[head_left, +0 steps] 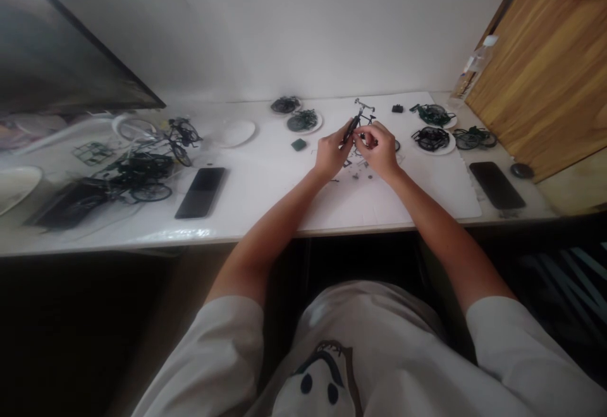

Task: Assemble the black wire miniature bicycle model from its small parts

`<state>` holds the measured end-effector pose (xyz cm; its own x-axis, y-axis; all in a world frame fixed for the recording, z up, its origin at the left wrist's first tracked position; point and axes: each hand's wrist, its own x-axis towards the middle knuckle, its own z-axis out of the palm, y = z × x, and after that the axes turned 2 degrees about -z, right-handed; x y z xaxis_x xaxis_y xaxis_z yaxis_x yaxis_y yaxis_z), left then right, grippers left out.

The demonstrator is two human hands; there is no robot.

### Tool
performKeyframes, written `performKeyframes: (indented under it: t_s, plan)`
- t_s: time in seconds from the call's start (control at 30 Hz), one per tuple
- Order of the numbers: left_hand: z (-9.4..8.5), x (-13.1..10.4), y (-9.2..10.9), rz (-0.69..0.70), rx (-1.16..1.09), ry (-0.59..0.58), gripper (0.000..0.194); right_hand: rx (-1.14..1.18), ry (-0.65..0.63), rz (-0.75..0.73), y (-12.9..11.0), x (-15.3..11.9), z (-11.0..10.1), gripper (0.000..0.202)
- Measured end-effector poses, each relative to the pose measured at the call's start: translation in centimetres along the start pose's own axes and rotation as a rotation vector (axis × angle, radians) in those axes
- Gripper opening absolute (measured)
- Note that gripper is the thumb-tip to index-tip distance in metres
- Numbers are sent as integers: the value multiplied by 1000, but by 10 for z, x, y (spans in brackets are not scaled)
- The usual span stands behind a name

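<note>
Near the middle of the table, a dark miniature bicycle (364,112) is upright at my hands, its handlebar and saddle showing above them. My left hand (332,153) is closed on a narrow black part at its left side, which looks like a wheel seen edge-on. The fingers of my right hand (380,150) are pinched together against the same area; whatever lies between the fingertips is too small to make out. Small loose parts (363,175) lie on the white sheet (408,202) below my hands.
Dishes of black parts (430,140) and green parts (304,121) stand around, with a green block (298,145) nearby. Phones lie left (201,193) and right (497,185). More miniature bicycles (152,170) crowd the left. A bottle (474,69) leans by the wooden board (545,76).
</note>
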<state>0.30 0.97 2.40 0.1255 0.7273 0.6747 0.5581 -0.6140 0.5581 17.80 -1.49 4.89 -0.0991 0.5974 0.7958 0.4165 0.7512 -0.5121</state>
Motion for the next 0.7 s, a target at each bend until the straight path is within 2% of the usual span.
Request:
performKeyframes:
  t_s: [0.17, 0.33, 0.5, 0.7]
  plan:
    - [0, 0, 1, 13, 8, 12, 43, -2, -1, 22, -2, 1, 0, 22]
    - [0, 0, 2, 40, 21, 42, 43, -28, 16, -21, -1, 1, 0, 27]
    - [-2, -1, 6, 24, 55, 10, 45, -32, 54, -72, 3, 1, 2, 35]
    - [-5, -1, 11, 31, 55, -9, 46, -3, 59, -60, 5, 1, 3, 41]
